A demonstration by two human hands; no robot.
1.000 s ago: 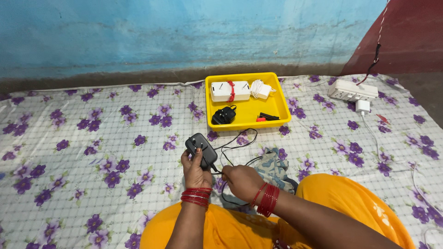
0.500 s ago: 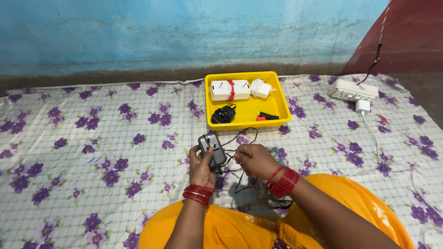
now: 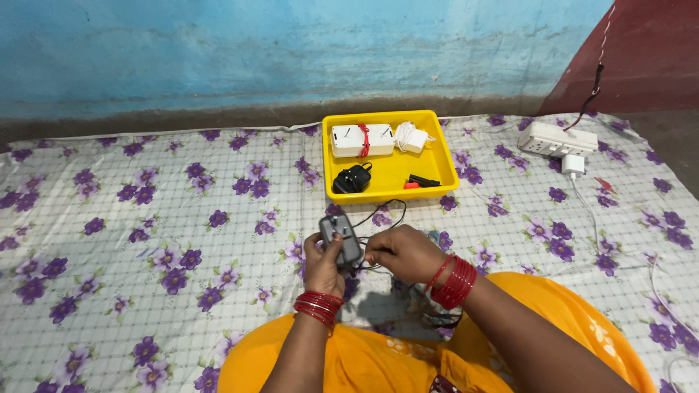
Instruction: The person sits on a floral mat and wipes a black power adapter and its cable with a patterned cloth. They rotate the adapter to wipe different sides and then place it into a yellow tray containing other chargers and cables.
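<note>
Since the earlier frame the adapter (image 3: pixel 340 239) has shifted a little to the left and nearer the person, and the right hand (image 3: pixel 403 252) has come up from the lap to meet it.

The left hand (image 3: pixel 324 263) wraps the adapter from below, fingers closed on its near end, thumb on its face. The right hand's grip is pinched on the thin black cord (image 3: pixel 384 212) just right of the adapter. The adapter is held above the floral sheet (image 3: pixel 182 218), near the yellow tray (image 3: pixel 437 171) but apart from it.

It looks like a small, rigid plastic block: light, hard, fairly smooth, unlikely to be hurt by a firm squeeze. The flat sides of the body are the best place to hold it. The cord is soft and floppy; it loops far toward the tray and back, and would tangle or kink if pulled hard where it joins the body.

The adapter's long axis runs near to far, tilted slightly left at the far end, with the prong face turned up toward the camera.

In the tray lie another black adapter (image 3: pixel 352 178), white boxes (image 3: pixel 362 140) and a white charger (image 3: pixel 411 137). A white power strip (image 3: pixel 556 138) lies far right.
</note>
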